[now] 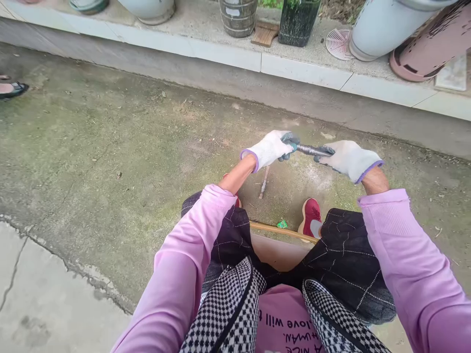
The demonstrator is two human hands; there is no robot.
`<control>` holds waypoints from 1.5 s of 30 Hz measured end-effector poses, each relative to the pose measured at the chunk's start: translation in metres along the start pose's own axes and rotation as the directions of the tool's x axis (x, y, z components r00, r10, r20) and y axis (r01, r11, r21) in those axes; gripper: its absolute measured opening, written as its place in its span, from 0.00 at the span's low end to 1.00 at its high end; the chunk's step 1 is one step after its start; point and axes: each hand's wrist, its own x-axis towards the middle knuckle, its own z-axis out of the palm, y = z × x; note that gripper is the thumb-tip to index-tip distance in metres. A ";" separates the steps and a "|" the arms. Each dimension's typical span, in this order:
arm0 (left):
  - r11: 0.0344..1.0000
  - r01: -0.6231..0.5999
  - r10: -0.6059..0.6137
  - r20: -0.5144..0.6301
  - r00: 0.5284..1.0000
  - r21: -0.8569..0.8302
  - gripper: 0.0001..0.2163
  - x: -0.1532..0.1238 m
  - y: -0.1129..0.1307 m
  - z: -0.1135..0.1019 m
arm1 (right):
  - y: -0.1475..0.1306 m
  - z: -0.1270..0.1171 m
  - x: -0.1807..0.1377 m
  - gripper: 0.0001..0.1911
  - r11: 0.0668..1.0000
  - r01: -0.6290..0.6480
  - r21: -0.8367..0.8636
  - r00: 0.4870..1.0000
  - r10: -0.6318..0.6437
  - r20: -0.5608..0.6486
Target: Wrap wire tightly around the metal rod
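Note:
Both my hands wear white knit gloves with grey fingertips and purple cuffs. My left hand and my right hand are closed on the two ends of a short grey stick, held level in front of me above the ground. Below it a thin brownish twig lies on the concrete near my red shoe. A long tan pole crosses under my knees.
Mossy, cracked concrete ground spreads to the left. A raised kerb at the back carries pots, a dark bucket, a pink pot and a round white grate. Another person's sandalled foot shows at far left.

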 end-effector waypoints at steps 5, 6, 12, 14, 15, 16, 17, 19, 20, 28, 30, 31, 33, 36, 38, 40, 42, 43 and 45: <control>0.979 0.055 -0.064 -0.040 0.997 -0.199 0.03 0.000 0.010 0.001 | 0.006 -0.007 -0.011 0.07 0.887 -0.018 0.462 0.993 0.071 -0.097; 0.972 0.058 -0.064 -0.020 0.998 -0.228 0.04 -0.001 0.012 0.002 | 0.005 -0.007 -0.013 0.08 0.851 -0.001 0.525 0.993 0.064 -0.103; 0.939 0.043 -0.033 0.034 0.999 -0.342 0.11 -0.011 0.022 0.007 | -0.004 -0.006 -0.017 0.07 0.803 0.035 0.594 0.991 0.048 -0.124; 0.931 0.034 -0.027 0.024 0.999 -0.364 0.13 -0.011 0.022 0.006 | -0.005 -0.006 -0.016 0.08 0.796 0.034 0.604 0.990 0.056 -0.130; 0.929 0.032 -0.026 0.021 0.999 -0.368 0.13 -0.010 0.020 0.006 | -0.005 -0.006 -0.016 0.09 0.774 0.043 0.632 0.990 0.052 -0.132; 0.930 0.031 -0.025 0.023 0.999 -0.367 0.13 -0.009 0.017 0.005 | -0.005 -0.005 -0.015 0.10 0.738 0.057 0.672 0.990 0.043 -0.131; 0.932 0.032 -0.023 0.029 0.999 -0.360 0.12 -0.007 0.014 0.004 | -0.005 -0.004 -0.016 0.12 0.691 0.071 0.719 0.992 0.030 -0.126; 0.943 0.030 -0.015 0.046 0.999 -0.333 0.10 -0.004 0.005 0.004 | -0.007 -0.001 -0.017 0.17 0.587 0.089 0.805 0.995 -0.012 -0.102; 0.949 0.023 -0.005 0.056 0.998 -0.314 0.09 -0.002 0.001 0.004 | -0.008 0.001 -0.018 0.20 0.538 0.091 0.838 0.996 -0.041 -0.082; 0.987 -0.113 0.133 0.180 0.975 -0.118 0.04 0.016 -0.025 0.002 | -0.007 -0.004 -0.030 0.28 0.396 0.066 0.916 0.930 -0.356 0.088; 0.982 -0.158 0.178 0.243 0.954 -0.099 0.03 0.019 -0.026 -0.003 | -0.003 -0.005 -0.028 0.28 0.508 0.026 0.861 0.888 -0.408 0.214; 0.980 -0.182 0.198 0.275 0.941 -0.084 0.05 0.019 -0.025 -0.005 | -0.002 -0.004 -0.027 0.29 0.567 0.013 0.823 0.866 -0.417 0.274; 0.975 -0.220 0.212 0.311 0.927 -0.009 0.09 0.016 -0.023 -0.009 | -0.001 0.001 -0.023 0.29 0.668 0.013 0.744 0.833 -0.418 0.361; 0.956 -0.226 0.164 0.293 0.942 0.189 0.08 0.007 -0.018 -0.008 | -0.003 0.014 -0.017 0.26 0.799 0.054 0.599 0.819 -0.379 0.431; 0.920 -0.215 0.129 0.264 0.956 0.327 0.06 0.000 -0.014 -0.004 | -0.008 0.024 -0.013 0.21 0.892 0.080 0.446 0.854 -0.291 0.430; 0.882 -0.200 0.107 0.233 0.967 0.427 0.09 -0.005 -0.011 0.001 | -0.015 0.030 -0.009 0.17 0.966 0.073 0.249 0.907 -0.168 0.386; 0.872 -0.181 0.096 0.204 0.974 0.455 0.12 -0.009 -0.008 0.004 | -0.021 0.032 -0.005 0.16 0.994 0.043 0.099 0.941 -0.073 0.330; 0.881 -0.167 0.089 0.190 0.978 0.443 0.12 -0.010 -0.008 0.005 | -0.023 0.030 -0.003 0.14 0.998 0.034 0.058 0.951 -0.050 0.306; 0.920 -0.116 0.066 0.143 0.987 0.375 0.11 -0.011 -0.007 0.006 | -0.026 0.025 0.000 0.12 0.999 0.036 0.032 0.968 -0.043 0.249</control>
